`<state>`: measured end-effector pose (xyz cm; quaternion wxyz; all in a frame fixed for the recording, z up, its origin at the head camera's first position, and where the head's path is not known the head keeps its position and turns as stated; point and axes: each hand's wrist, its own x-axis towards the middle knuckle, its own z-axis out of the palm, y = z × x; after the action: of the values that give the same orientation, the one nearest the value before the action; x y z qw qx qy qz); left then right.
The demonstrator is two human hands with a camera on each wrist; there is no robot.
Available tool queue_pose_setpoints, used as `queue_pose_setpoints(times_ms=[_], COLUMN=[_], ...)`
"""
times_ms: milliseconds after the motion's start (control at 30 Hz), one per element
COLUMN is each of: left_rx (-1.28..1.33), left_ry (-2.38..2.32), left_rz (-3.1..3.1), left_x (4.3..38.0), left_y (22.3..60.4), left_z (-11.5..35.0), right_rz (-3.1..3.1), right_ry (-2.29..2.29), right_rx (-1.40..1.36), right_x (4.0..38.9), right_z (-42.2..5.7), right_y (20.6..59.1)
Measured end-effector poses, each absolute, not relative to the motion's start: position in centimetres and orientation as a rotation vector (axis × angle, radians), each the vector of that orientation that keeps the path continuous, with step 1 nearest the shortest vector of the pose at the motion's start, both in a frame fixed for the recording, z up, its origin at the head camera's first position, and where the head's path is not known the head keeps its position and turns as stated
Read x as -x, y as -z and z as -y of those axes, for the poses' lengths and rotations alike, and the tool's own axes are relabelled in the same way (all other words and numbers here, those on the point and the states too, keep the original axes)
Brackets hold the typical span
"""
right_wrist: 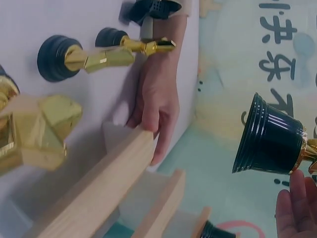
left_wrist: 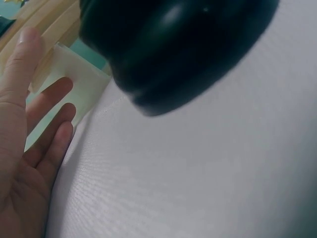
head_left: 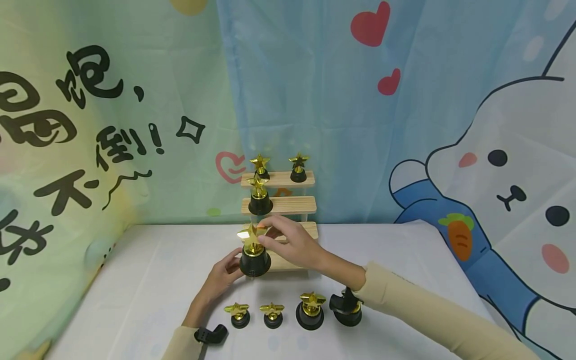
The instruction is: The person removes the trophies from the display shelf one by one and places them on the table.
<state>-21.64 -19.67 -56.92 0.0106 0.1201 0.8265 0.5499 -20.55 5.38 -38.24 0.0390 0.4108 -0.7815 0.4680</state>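
My right hand pinches a trophy by its gold star, its black base hanging upright before the left side of the wooden tiered stand. In the right wrist view that trophy appears sideways, fingers at its gold neck. My left hand is at the stand's left end, its thumb by the wood and its loosely straight fingers beside the translucent side panel. Higher up stand a trophy on the second tier and two smaller ones, left and right, on the top tier.
On the white tabletop, two small trophies, left and right, stand in front of the stand. A bigger trophy and another, partly covered by the right wrist's camera, stand to their right. A printed cloth hangs behind.
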Motion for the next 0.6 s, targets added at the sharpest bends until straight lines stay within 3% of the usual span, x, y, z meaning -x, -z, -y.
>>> queue_pose_setpoints(times_ms=[600], left_rx=[-0.31], left_ry=[-1.728], left_rz=[-2.588], left_x=[21.2], left_y=[57.0], left_z=[19.8], right_rz=[2.369], right_ry=[-1.427], right_rx=[-1.396], right_x=[17.8], right_z=[-3.9], right_y=[38.8])
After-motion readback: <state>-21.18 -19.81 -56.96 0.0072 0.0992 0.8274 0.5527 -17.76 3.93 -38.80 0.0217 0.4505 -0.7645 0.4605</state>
